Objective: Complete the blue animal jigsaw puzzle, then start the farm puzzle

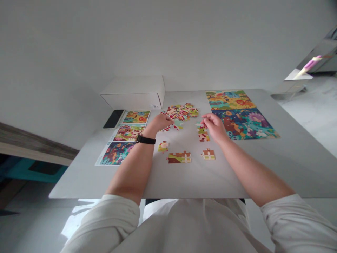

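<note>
My left hand hovers over the table at the near edge of a heap of loose jigsaw pieces, its fingertips among a few red and white pieces. My right hand is pinched around a small pale jigsaw piece. Just below it lies a short joined strip of pieces. Nearer me are several small joined clusters, including a brown and green one. To the right, an assembled jungle-animal jigsaw lies flat. A black strap circles my left wrist.
A printed sheet of puzzle pictures lies at the left of the pale table. Behind it stand a white cardboard box and a black smartphone. The table's front edge runs just before my body.
</note>
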The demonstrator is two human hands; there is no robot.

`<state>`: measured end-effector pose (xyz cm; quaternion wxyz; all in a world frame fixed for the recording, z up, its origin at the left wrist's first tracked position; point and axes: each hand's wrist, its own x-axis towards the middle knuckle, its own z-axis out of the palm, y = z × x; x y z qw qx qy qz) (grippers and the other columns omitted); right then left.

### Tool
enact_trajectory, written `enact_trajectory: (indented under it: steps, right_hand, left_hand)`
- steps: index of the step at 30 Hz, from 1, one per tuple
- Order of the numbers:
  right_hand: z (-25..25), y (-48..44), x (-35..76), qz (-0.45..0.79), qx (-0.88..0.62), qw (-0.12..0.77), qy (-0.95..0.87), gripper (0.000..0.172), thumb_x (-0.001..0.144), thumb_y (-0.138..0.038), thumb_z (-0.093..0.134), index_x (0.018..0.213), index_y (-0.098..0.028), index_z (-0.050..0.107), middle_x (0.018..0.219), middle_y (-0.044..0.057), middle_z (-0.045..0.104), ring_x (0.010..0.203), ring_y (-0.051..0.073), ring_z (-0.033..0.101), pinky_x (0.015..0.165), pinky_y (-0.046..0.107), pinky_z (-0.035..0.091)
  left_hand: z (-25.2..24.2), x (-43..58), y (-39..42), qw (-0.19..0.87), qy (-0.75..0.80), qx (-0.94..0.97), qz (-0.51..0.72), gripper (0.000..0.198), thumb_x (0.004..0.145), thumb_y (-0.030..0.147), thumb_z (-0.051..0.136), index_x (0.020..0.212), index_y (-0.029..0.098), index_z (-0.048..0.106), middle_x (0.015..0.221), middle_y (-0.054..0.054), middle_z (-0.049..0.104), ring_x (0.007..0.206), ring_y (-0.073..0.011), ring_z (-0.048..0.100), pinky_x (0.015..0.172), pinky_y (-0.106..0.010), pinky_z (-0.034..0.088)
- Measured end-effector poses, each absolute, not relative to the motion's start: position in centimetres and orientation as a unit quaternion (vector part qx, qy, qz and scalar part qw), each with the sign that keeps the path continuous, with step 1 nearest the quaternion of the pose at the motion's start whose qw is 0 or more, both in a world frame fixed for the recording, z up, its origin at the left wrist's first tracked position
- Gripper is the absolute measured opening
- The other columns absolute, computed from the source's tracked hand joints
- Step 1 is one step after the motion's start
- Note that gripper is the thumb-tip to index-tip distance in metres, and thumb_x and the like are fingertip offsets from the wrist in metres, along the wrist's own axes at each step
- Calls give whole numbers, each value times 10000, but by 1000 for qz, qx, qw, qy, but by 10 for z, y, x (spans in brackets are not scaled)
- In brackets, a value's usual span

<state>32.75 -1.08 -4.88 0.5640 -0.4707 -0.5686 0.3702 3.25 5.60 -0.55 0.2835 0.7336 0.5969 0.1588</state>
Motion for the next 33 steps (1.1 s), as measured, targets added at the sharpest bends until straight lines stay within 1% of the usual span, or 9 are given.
enact_trajectory:
  steps: [5,9,14,18,20,23,26,30,33]
  right_hand:
    - [-49,-11,327,371,-477,548,-578,367,910,-590,742,1040,-250,693,829,7,761,741,168,704,752,322,589]
    - [-51,-11,328,361,-490,534,-586,373,922,-598,714,1058,-252,690,848,13,764,773,182,724,773,335,593]
    - [-53,-11,329,351,-499,514,-603,342,939,-565,688,1079,-253,699,880,27,781,799,199,744,783,349,606]
    - [-52,-12,331,308,-498,476,-656,304,957,-518,690,1100,-253,729,966,51,798,891,221,760,854,379,621]
    - [-49,-12,331,286,-496,452,-684,267,968,-473,686,1097,-249,751,1024,67,804,950,233,764,874,384,623]
    - [-41,-10,325,259,-505,406,-716,207,981,-377,671,1097,-242,777,1092,77,817,972,233,767,879,378,621]
    - [-36,-3,311,235,-508,332,-759,184,992,-285,671,1122,-240,793,1115,70,826,977,223,769,929,375,606]
    - [-35,10,282,170,-482,228,-829,203,995,-227,714,1181,-224,795,1222,102,808,1148,253,746,1046,399,563]
    - [-37,20,261,118,-486,164,-850,264,980,-240,765,1242,-215,789,1302,140,783,1258,299,711,1094,421,536]
  left_hand:
    - [-9,36,55,259,594,751,129,350,806,383,730,530,191,634,482,6,490,527,-140,482,551,-292,344]
    - [-12,35,58,208,602,765,97,334,845,405,708,586,195,702,537,-23,596,582,-171,573,604,-309,408]
    - [-12,14,66,151,614,764,126,218,871,386,723,914,204,835,881,-52,798,821,-209,708,746,-296,497]
    - [-12,-4,72,137,607,781,51,464,801,424,853,1217,223,810,1127,-72,809,969,-231,734,842,-285,530]
    - [-14,-8,74,138,583,801,-3,582,757,433,899,1299,254,780,1221,-69,795,1064,-247,735,895,-280,535]
    - [-17,-6,74,120,551,824,-55,595,764,447,904,1317,269,773,1296,-71,777,1191,-271,711,978,-280,525]
    - [-19,-3,74,100,547,828,-71,530,800,425,884,1288,244,787,1288,-89,779,1211,-280,708,1010,-283,519]
    - [-17,-4,72,93,548,828,-74,495,818,376,860,1288,238,786,1284,-94,785,1208,-286,719,1004,-296,532]
    - [-14,-11,71,102,564,816,-70,508,805,347,862,1297,249,786,1293,-96,787,1202,-291,728,1004,-300,538]
